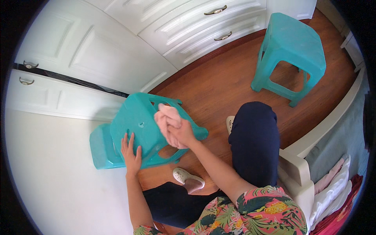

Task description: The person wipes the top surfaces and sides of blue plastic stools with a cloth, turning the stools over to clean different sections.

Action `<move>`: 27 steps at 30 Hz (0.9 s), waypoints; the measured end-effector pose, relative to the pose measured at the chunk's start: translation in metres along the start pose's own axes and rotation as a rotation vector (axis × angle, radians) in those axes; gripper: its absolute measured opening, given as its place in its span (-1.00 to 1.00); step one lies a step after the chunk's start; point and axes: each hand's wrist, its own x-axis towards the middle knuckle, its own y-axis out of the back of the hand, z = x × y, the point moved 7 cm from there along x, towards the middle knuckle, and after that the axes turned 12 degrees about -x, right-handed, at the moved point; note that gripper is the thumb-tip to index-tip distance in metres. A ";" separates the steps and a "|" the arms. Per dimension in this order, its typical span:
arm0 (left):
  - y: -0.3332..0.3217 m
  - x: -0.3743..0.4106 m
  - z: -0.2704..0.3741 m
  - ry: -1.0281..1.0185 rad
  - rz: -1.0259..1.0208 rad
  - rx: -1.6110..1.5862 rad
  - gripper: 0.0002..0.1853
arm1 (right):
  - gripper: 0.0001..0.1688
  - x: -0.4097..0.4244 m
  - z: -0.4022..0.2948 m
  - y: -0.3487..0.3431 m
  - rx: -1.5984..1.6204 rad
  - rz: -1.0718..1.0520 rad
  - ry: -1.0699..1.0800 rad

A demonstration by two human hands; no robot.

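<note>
A teal plastic stool (147, 126) stands in front of me, its seat facing up towards the camera. My left hand (131, 154) lies spread on the near left edge of its seat, holding nothing. A crumpled pink cloth (169, 117) is gripped in my right hand (182, 133), over the stool's right side by the leg openings; whether the cloth touches the plastic cannot be told. Another teal stool (101, 147) sits close against the left side of the first, partly hidden behind it.
A third teal stool (296, 38) stands at the upper right on the wooden floor (217, 76). White cabinets with drawers (188, 32) line the far side, a white wall (58, 164) the left. A bed frame (296, 167) with bedding is at the right.
</note>
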 end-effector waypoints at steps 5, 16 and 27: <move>0.002 0.010 -0.018 0.201 0.041 -0.168 -0.39 | -0.54 -0.018 -0.033 -0.011 -0.123 0.040 0.070; -0.028 0.020 0.003 0.392 0.094 0.118 -0.21 | -0.50 -0.042 0.235 0.070 -0.551 0.207 -0.716; -0.023 0.018 -0.010 0.340 0.102 0.063 -0.18 | -0.44 -0.039 0.244 0.060 -0.532 0.307 -0.773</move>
